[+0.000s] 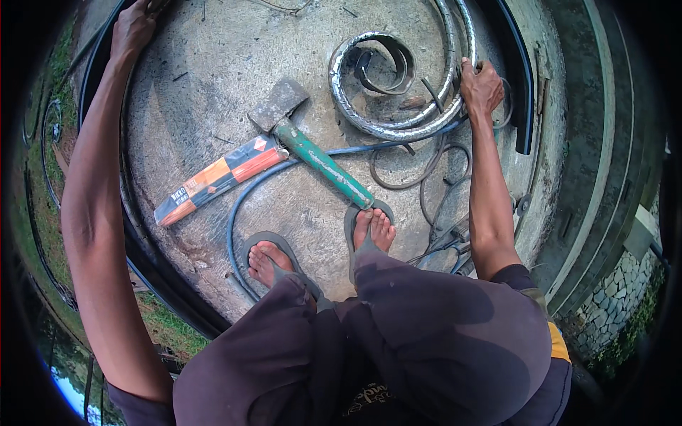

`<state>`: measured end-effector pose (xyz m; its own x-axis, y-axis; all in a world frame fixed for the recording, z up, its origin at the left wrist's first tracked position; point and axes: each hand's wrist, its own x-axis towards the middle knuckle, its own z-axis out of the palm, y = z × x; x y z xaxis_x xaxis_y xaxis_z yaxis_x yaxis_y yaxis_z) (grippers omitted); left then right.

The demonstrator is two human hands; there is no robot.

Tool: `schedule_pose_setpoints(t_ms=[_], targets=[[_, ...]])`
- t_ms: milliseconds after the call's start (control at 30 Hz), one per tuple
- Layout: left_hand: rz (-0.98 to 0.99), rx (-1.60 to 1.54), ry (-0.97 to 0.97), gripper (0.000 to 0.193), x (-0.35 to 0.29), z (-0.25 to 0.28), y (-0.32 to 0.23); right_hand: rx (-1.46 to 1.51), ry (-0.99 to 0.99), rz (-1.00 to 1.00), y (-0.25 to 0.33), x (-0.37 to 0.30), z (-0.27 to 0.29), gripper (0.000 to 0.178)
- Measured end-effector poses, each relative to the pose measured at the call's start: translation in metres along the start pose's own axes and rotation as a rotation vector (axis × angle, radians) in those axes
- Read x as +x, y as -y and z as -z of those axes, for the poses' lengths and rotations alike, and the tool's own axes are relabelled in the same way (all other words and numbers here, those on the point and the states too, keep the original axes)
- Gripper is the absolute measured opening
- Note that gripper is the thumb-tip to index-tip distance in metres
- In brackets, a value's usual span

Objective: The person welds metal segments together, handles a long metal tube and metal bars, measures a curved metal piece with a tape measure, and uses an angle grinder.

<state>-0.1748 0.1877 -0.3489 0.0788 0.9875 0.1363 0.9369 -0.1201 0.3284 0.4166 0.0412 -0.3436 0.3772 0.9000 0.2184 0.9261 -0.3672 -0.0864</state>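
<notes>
At the upper left, my left hand (133, 30) is closed around a black curved bar (126, 153); its fingertips are partly lost in the dark rim of the picture. My right hand (482, 86) grips the outer side of a shiny metal scroll (387, 133). This scroll lies at the upper right, its strip coiling inward to a flat curled end. Between my hands rests a hammer (323, 163) with a grey head and a worn green handle. Under its head is an orange, blue and white packet (220, 177), torn at one end.
A blue cable (245, 195) runs across the round concrete slab (192, 106), past my sandalled feet (373, 227). Thin looped cables (426, 181) lie by the right foot. A black tube (523, 106) edges the slab's right side. Beyond are grass (170, 323) and a stone wall (618, 298).
</notes>
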Motion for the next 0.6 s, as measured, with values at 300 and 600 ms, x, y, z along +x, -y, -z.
schedule_pose_setpoints(t_ms=[300,600], targets=[[0.125,0.110,0.012,0.052,-0.036,-0.004,0.032,-0.014,0.069,0.091,0.007,0.019,-0.002,0.044],[0.162,0.061,-0.072,0.053,-0.062,0.013,0.034,-0.028,0.100,0.179,0.029,0.044,-0.002,0.047]])
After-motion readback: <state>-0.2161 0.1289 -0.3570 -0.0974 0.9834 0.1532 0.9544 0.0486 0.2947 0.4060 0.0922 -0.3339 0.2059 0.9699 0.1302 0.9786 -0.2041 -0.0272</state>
